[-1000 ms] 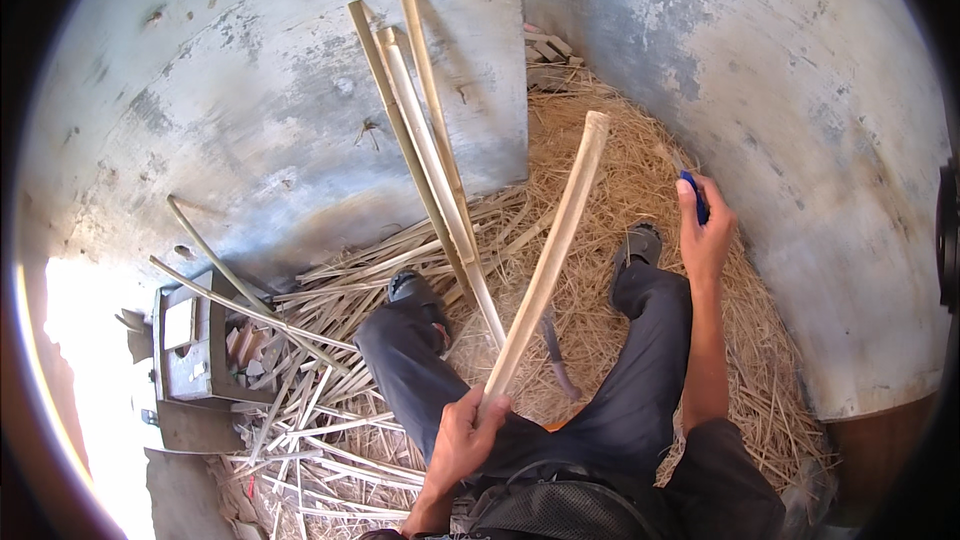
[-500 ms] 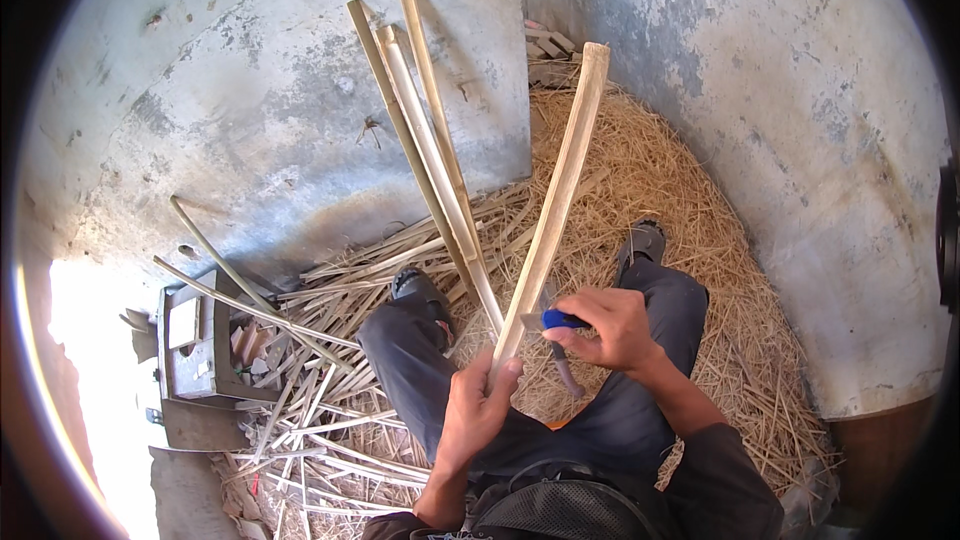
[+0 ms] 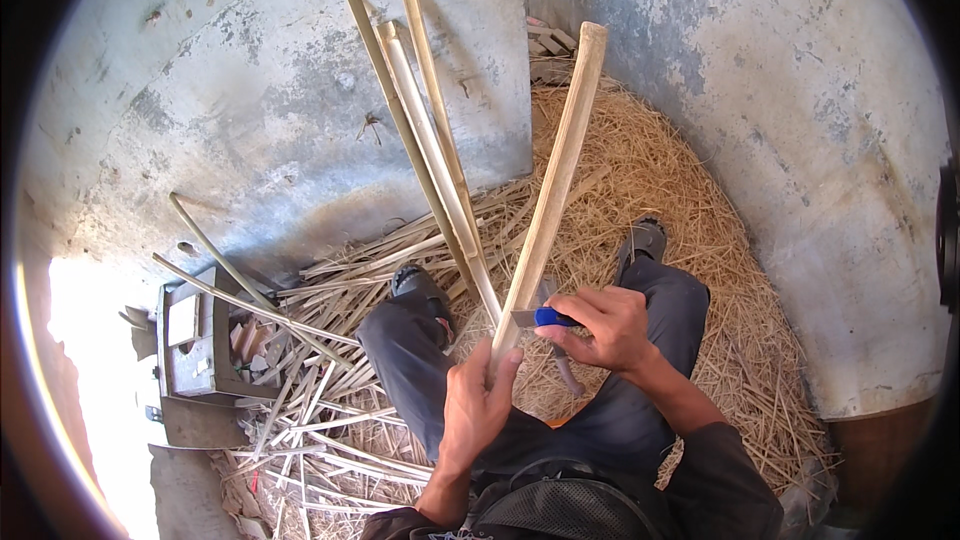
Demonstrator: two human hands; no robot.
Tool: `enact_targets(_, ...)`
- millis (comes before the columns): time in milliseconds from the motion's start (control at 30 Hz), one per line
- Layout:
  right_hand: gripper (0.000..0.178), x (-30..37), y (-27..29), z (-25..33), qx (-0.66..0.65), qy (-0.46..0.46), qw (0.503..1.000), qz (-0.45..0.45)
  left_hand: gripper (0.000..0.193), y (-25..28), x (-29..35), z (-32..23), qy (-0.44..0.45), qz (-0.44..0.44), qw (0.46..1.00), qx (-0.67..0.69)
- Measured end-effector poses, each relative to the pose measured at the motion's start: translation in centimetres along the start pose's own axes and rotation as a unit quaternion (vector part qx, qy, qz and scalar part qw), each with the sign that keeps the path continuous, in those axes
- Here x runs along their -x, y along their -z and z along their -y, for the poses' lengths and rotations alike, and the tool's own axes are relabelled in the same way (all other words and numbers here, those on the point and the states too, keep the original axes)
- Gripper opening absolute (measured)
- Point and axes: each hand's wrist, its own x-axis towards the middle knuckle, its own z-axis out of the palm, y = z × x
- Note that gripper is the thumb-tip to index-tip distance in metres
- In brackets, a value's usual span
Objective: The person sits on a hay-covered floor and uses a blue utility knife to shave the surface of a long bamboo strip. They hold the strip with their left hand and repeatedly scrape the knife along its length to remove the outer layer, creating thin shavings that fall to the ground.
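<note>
My left hand (image 3: 476, 405) is closed round the near end of a long split bamboo strip (image 3: 556, 180), thumb along its right side. The strip slants up and away, its far end in the air. In my right hand (image 3: 612, 328) is a utility knife with a blue handle (image 3: 553, 317), gripped between thumb and fingers. Its flat blade (image 3: 523, 318) points left and lies against the strip, just beyond my left hand. Behind my right hand, between my legs, a tool with a brownish handle (image 3: 568, 375) is partly hidden.
Several bamboo strips (image 3: 425, 120) lean on the pale, peeling wall (image 3: 230, 60). Straw-like shavings (image 3: 690, 210) heap up ahead and to the right. Thin slats (image 3: 340, 450) litter the left floor beside a wooden box (image 3: 200, 340) of scraps. My shoes (image 3: 415, 285) stand among the shavings.
The bamboo strip has tilted slightly, its far end a little higher and further left. The knife and right hand have shifted slightly left and up, with the blade now across the strip.
</note>
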Motion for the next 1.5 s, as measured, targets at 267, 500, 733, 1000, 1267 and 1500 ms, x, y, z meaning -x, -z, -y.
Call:
enact_targets(267, 0.035, -0.4, 0.5, -0.1, 0.031, 0.011, 0.999, -0.003, 0.029, 0.3, 0.0, -0.2, 0.01, 0.013, 1.0, 0.006)
enact_targets(500, 0.033, -1.5, 1.5, -3.0, 0.048, -0.061, 0.994, -0.072, 0.03, -0.2, 1.1, 0.4, 0.019, 0.027, 0.999, 0.012)
enact_targets(733, 0.032, -1.6, 2.0, -3.5, 0.052, -0.027, 0.997, -0.053, 0.031, 0.0, 2.2, 1.0, 0.055, 0.052, 0.997, 0.004)
enact_targets(1000, 0.035, -2.3, 2.8, -4.3, 0.06, -0.017, 0.996, -0.059, 0.031, 0.7, 2.8, 0.5, 0.054, 0.056, 0.997, 0.004)
enact_targets(1267, 0.036, -3.8, 4.5, -9.6, 0.084, -0.084, 0.981, -0.152, 0.028, 1.1, 4.6, 2.2, 0.054, 0.111, 0.992, 0.021)
enact_targets(1500, 0.053, -6.0, 5.8, -13.0, 0.09, -0.186, 0.961, -0.182, 0.033, 2.8, 5.3, 2.3, 0.11, 0.146, 0.983, 0.028)
